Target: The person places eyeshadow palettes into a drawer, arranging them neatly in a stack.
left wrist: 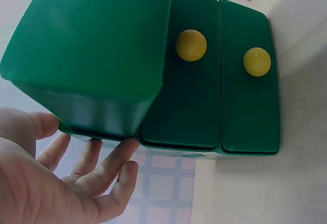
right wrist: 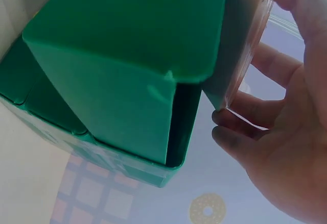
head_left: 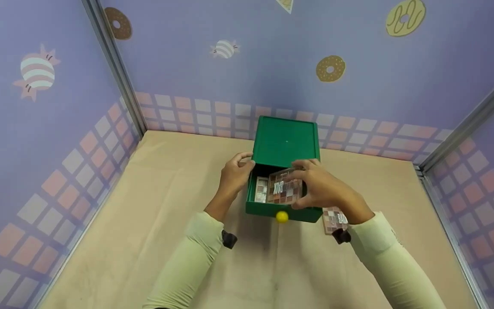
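A green drawer cabinet (head_left: 287,139) stands against the back wall with its top drawer (head_left: 264,209) pulled out. My right hand (head_left: 322,184) grips a makeup palette (head_left: 287,191) with a clear lid and many coloured squares, tilted at the drawer's opening. In the right wrist view, the palette's edge (right wrist: 250,45) rises above the drawer rim between thumb and fingers. A smaller palette (head_left: 261,190) lies in the drawer's left part. At the cabinet's left side is my left hand (head_left: 235,174), its relaxed fingertips (left wrist: 127,145) touching the side by the drawer.
Another palette (head_left: 334,219) lies on the table right of the drawer, partly under my right wrist. Yellow knobs (left wrist: 191,45) mark the drawers, and the two lower drawers (left wrist: 245,106) are closed. Printed walls (head_left: 272,64) enclose the beige-covered table (head_left: 178,189).
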{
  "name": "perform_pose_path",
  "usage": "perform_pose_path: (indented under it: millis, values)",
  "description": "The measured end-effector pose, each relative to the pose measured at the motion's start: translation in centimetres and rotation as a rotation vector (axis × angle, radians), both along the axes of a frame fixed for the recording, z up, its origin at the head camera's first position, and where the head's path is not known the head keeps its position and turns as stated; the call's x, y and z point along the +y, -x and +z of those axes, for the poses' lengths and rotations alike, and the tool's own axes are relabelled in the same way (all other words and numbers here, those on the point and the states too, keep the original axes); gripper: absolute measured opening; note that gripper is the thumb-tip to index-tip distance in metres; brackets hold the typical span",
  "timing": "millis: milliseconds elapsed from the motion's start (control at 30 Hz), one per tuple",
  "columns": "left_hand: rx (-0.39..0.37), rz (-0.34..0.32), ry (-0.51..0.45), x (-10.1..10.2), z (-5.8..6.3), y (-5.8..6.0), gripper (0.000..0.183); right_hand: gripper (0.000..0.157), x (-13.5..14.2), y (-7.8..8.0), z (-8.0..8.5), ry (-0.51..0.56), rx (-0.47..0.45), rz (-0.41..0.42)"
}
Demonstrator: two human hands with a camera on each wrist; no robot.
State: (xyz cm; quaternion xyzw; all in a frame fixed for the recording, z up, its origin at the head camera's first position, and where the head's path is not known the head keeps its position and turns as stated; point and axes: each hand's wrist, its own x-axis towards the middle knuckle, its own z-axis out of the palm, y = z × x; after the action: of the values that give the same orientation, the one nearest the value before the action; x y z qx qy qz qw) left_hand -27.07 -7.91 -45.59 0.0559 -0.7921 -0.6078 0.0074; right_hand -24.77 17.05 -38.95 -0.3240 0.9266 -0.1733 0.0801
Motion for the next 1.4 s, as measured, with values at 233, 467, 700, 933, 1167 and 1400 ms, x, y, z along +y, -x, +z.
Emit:
perform_pose_path:
  millis: [233, 467, 700, 933, 1167, 1400]
  values:
    - [-0.004, 0.004, 0.005, 0.0, 0.1, 0.0, 0.039, 0.063, 0.1, -0.3, 0.1, 0.013, -0.047, 0.042]
    - [-0.011, 0.011, -0.014, 0.0, 0.3, 0.1, 0.037, 0.061, 0.5, -0.5, 0.2, 0.081, -0.039, -0.001]
    - [0.002, 0.007, -0.004, 0.0, 0.0, 0.2, 0.037, 0.055, 2.0, -0.2, -0.4, 0.149, 0.036, -0.106]
    - [0.001, 0.017, 0.003, 0.0, 0.0, 0.2, 0.036, 0.058, 4.2, 0.5, -1.6, 0.226, 0.111, -0.387]
    - [-0.004, 0.018, -0.003, 0.0, 0.0, 0.1, 0.037, 0.071, 6.8, 0.5, -4.2, 0.226, 0.070, -0.675]
    - [-0.010, 0.020, -0.007, 0.1, 0.0, 0.2, 0.036, 0.086, 9.1, -0.1, -8.7, 0.159, -0.082, -0.824]
